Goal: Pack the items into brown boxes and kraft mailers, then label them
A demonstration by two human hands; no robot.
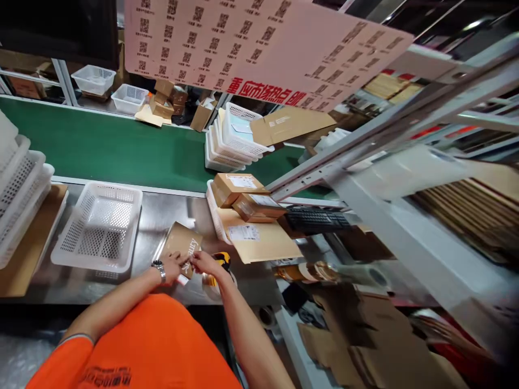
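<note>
A flat brown package (180,240) with white lettering lies tilted on the steel bench in front of me. My left hand (173,266), with a metal watch at the wrist, rests on its lower part, fingers stretched across the surface. At the package's right edge, my right hand (203,263) has its fingers pinched together near the left fingertips. What sits in that pinch is too small to make out. A yellow and black tape dispenser (223,260) stands beside my right hand, partly covered by the wrist.
Left of the package stands an empty white basket (97,227). Boxes (239,186) and a cardboard mailer (263,236) lie in and over another basket to the right, near a keyboard (316,219). Beyond runs a green conveyor (121,140) with stacked baskets (233,135). A metal post (389,237) rises at right.
</note>
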